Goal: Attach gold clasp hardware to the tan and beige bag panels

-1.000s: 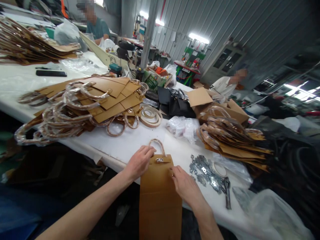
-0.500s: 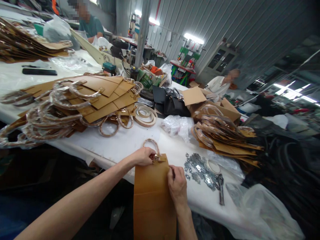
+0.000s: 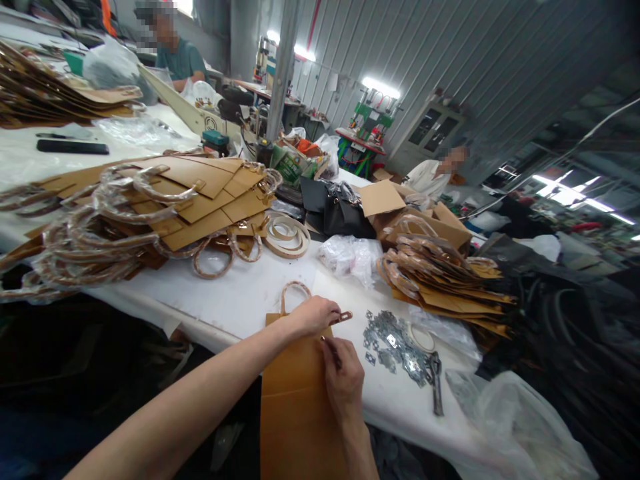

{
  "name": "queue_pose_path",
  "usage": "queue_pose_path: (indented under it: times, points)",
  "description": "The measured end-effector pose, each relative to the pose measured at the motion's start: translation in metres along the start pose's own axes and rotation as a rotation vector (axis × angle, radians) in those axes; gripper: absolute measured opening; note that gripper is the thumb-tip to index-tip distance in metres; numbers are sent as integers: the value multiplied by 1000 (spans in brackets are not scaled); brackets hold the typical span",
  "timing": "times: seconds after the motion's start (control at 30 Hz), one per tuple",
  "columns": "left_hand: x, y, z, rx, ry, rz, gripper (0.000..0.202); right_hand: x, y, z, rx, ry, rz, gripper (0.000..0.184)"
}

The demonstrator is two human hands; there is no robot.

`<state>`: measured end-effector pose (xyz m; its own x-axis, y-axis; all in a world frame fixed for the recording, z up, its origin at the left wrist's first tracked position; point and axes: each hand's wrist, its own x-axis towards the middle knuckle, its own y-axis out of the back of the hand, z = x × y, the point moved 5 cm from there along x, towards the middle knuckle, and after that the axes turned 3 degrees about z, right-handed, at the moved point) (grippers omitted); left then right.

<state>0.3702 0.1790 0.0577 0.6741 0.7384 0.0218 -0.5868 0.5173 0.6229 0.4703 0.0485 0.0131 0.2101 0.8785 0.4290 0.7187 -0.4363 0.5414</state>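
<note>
Left hand [image 3: 313,317] and right hand [image 3: 343,380] work over a flat tan cardboard bag [image 3: 296,400].
Left fingers pinch a small brown tab [image 3: 345,316], the bag just below them; right fingers hold a slim dark pin [image 3: 333,353], with loose grey metal clips [image 3: 393,343] beside them on the white worktop [image 3: 250,293].

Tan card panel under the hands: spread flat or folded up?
Spread flat: the panel lies open from under the left hand out past the near edge of the table, with only a faint crease across it.

A flat tan card panel [image 3: 295,413] (creased across) has a looped handle [image 3: 295,283] at its top.
</note>
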Motion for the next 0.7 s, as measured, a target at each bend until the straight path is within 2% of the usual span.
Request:
queue_pose_path:
  times: [0.13, 0.23, 0.4, 0.53, 0.63, 0.7]
  points:
    - [5, -6, -6, -61, 28, -4, 34, 17, -8, 2, 8, -90, 0, 30]
    - [-1, -2, -14, -42, 65, 75, 37, 28, -13, 17, 30, -245, 32, 33]
    - [-26, 12, -30, 120, 179, 217, 33, 33, -17, 41, 189, -450, 59, 42]
    - [-38, 12, -34, 251, 279, 223, 26, 35, -17, 48, 248, -487, 27, 47]
    - [-34, 9, -30, 319, 302, 209, 24, 36, -16, 48, 280, -486, -3, 48]
    - [-29, 9, -27, 345, 306, 204, 30, 35, -16, 48, 283, -486, -14, 48]
